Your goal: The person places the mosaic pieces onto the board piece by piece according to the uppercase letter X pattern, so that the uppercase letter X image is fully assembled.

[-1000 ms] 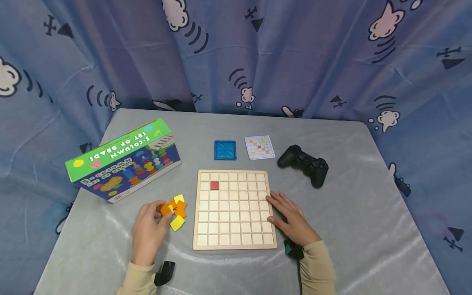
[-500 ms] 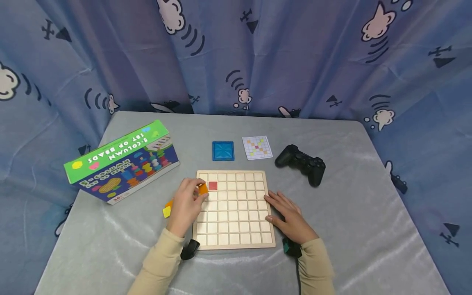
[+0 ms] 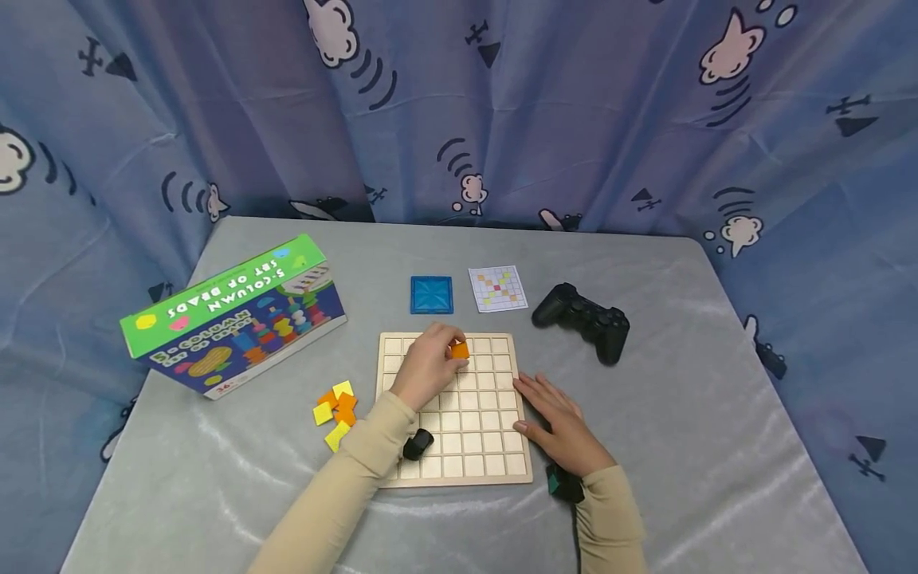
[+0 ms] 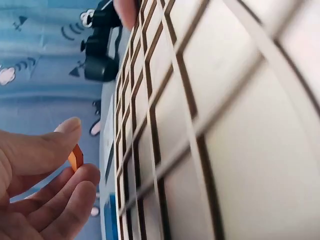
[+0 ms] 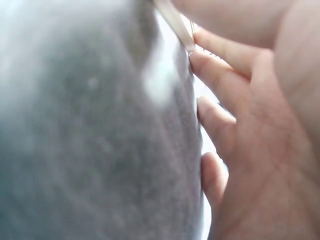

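- Landmark: square pale wooden grid board [image 3: 455,409], lying flat on the grey cloth-covered surface [image 3: 703,414].
- Left hand [image 3: 429,367]: over the board's far rows, grip pinched on a small orange square tile [image 3: 460,349] between thumb and fingers; the left wrist view shows the tile [image 4: 75,157] held just above the board, not yet seated.
- Right hand [image 3: 559,422]: fingers straight, pressed flat against the board's right edge, steadying it.
- Spare orange and yellow square tiles [image 3: 334,408]: loose heap just left of the board.
- Small printed pattern card [image 3: 498,288]: beyond the board's far edge.
- Step in hand, as judged: placing the orange tile.
- Next move calls for: lining the tile square over one cell matching the card, lowering it flat, then releasing.
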A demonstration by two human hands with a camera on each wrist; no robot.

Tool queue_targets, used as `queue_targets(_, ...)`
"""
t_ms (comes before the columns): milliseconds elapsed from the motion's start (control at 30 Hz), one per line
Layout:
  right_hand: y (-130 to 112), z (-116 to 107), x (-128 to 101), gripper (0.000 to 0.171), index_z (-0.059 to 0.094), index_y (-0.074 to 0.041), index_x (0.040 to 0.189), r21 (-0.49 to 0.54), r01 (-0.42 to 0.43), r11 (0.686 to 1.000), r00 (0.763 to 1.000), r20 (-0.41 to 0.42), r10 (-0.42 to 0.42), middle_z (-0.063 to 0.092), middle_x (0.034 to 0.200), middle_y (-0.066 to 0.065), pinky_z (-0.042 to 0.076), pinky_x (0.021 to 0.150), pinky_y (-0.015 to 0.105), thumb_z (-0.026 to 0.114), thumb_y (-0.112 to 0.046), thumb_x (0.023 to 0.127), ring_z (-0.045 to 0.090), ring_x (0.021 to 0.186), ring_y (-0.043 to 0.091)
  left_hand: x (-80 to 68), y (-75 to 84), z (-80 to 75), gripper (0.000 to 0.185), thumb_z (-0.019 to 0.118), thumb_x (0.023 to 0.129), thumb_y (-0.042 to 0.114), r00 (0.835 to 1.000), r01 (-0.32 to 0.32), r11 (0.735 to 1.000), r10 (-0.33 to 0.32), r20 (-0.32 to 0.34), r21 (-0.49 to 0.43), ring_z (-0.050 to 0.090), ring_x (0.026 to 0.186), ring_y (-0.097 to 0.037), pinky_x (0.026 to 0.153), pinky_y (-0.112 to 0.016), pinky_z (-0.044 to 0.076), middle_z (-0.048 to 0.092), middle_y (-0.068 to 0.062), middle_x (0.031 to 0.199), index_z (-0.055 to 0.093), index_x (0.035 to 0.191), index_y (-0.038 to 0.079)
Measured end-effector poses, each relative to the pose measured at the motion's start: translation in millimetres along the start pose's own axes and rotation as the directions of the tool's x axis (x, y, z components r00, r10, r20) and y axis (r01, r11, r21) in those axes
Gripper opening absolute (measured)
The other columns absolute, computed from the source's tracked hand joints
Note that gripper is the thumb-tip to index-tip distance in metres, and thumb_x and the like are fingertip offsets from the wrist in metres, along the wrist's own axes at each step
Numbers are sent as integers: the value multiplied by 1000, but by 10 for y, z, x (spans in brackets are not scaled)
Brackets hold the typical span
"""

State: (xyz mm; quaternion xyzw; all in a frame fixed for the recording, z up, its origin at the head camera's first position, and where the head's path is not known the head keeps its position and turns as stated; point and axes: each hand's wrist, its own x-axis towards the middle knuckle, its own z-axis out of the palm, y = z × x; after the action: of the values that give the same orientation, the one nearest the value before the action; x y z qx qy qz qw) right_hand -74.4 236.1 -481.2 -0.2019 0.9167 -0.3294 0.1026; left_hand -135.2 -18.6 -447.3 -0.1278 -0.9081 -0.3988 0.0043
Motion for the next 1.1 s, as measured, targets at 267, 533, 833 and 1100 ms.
queue_targets(267, 13, 1, 3, 65, 34, -21, 149, -1, 3, 1000, 1000, 2, -3, 30, 156, 4, 10, 111, 59, 62, -35, 93, 17, 146, 32, 112, 106, 186, 27, 77, 81, 15, 996, -47, 994, 40, 75, 94, 58, 82, -18, 76, -32, 50, 61, -6, 100, 67, 106, 8)
queue_targets(533, 2, -1, 6, 66, 33, -21, 150, 6, -4, 1000, 1000, 1, 4, 30, 156, 4, 10, 110, 59, 62, -35, 92, 17, 146, 32, 159, 65, 279, 26, 79, 79, 16, 992, -78, 990, 66, 106, 120, 58, 83, -18, 79, -31, 49, 62, -4, 95, 71, 102, 7)
queue_targets(833, -2, 0, -4, 66, 33, -20, 150, 13, -19, 1000, 1000, 7, 19, 30, 155, 5, 10, 110, 59, 63, -34, 92, 17, 146, 32, 161, 34, 371, 25, 79, 79, 18, 994, -57, 993, 47, 99, 102, 59, 83, -18, 79, -31, 49, 59, -3, 96, 71, 102, 8)
queue_targets(1100, 13, 10, 6, 66, 33, -19, 150, 43, 4, 999, 1000, 2, -4, 29, 156, 5, 8, 110, 60, 63, -32, 92, 15, 146, 33, 159, 28, 408, 28, 80, 78, 19, 996, -51, 994, 43, 80, 96, 60, 86, -19, 80, -33, 49, 59, -4, 98, 71, 103, 8)
